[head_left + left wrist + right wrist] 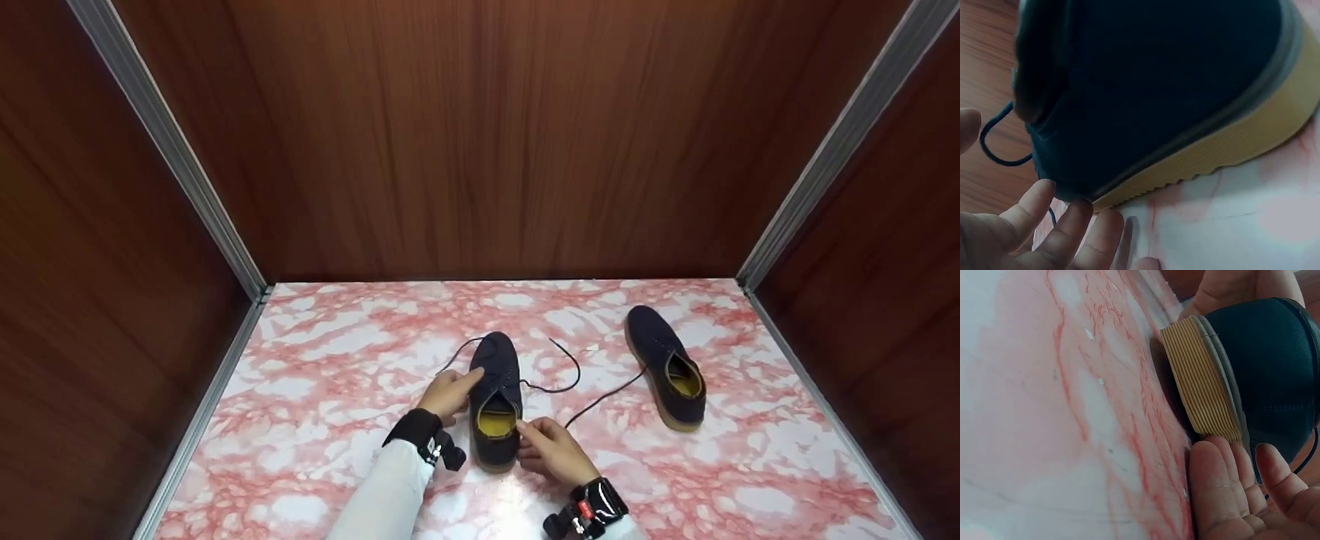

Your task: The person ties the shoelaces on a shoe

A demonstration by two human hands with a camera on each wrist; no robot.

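Flanking the shoe [496,382], lower centre of frame: left hand [448,394], fingers [1075,230] spread; right hand [555,451], fingers [1211,475] resting against its sole [1202,377]! Careful, that nearby lace [607,396] might snag, dragging the other shoe [660,352].

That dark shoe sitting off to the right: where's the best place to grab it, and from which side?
I'd take the right-hand shoe by its heel, from above on the near side. It stands sole-down, toe pointing away, and its opening, just ahead of the heel, should offer an edge to hook, clear of the lace trailing left.
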